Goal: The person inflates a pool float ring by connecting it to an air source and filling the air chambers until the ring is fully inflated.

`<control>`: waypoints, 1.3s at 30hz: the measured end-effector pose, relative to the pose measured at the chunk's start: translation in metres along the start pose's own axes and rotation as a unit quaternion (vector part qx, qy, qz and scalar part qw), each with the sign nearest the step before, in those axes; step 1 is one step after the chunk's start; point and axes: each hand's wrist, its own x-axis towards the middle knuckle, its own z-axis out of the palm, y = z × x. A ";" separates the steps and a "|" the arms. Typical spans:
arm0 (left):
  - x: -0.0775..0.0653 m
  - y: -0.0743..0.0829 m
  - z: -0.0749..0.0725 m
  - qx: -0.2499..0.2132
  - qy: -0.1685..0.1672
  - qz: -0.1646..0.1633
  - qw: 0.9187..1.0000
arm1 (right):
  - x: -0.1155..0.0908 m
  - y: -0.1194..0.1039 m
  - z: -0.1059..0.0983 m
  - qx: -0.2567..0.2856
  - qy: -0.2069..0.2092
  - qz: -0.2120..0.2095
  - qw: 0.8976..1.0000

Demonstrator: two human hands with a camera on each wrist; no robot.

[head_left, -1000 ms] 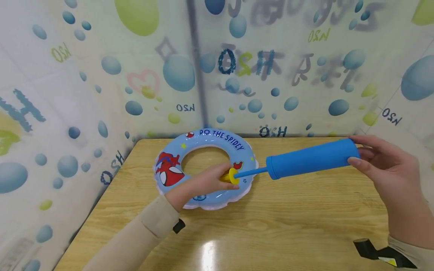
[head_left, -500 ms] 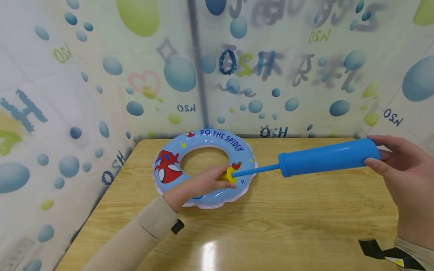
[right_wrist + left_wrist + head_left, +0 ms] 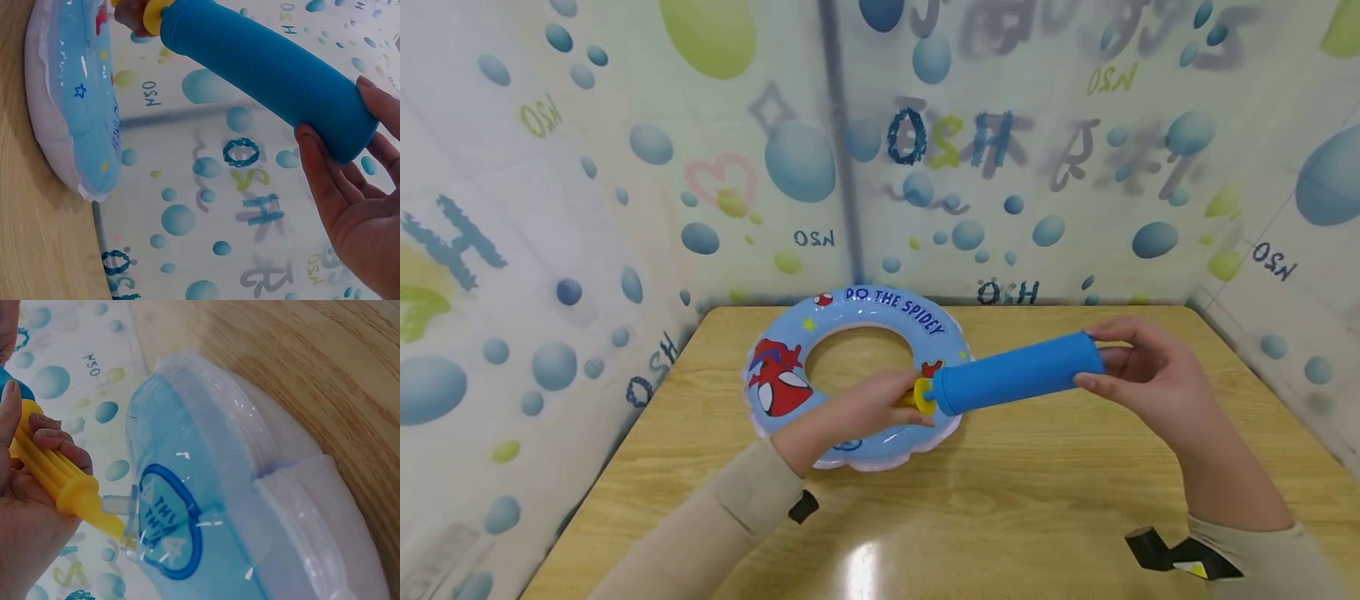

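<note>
A blue hand pump (image 3: 1018, 375) spans between both hands over the table. My left hand (image 3: 868, 410) curls round its yellow nozzle end (image 3: 53, 462), and the nozzle's tip meets the clear valve (image 3: 130, 544) of the swim ring in the left wrist view. The blue barrel (image 3: 262, 75) is gripped at its far end by the fingers and thumb of my right hand (image 3: 1157, 387). Only a short stub of the rod shows between barrel and yellow collar. The light-blue inflated swim ring (image 3: 797, 325), printed with a red spider character and lettering, lies flat, partly hidden under the left hand.
The wood-grain table (image 3: 1030, 492) runs back to a curtain (image 3: 1037, 167) printed with blue and green drops, which also hangs along both sides. The ring lies near the table's back edge.
The right hand first drew the barrel slightly farther right, then brought it back left, so the exposed rod shortened to a stub. My left hand stays at the nozzle end over the ring.
</note>
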 end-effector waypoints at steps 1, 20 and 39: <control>0.001 0.001 0.001 0.000 -0.001 0.001 1.000 | 0.000 0.002 0.003 -0.003 -0.006 0.001 1.000; -0.004 -0.014 -0.007 -0.042 -0.006 -0.024 0.999 | -0.004 0.001 -0.012 0.067 0.047 -0.115 0.990; -0.009 -0.016 -0.007 -0.032 -0.012 -0.022 0.999 | -0.028 -0.010 -0.061 -0.040 0.195 -0.066 0.978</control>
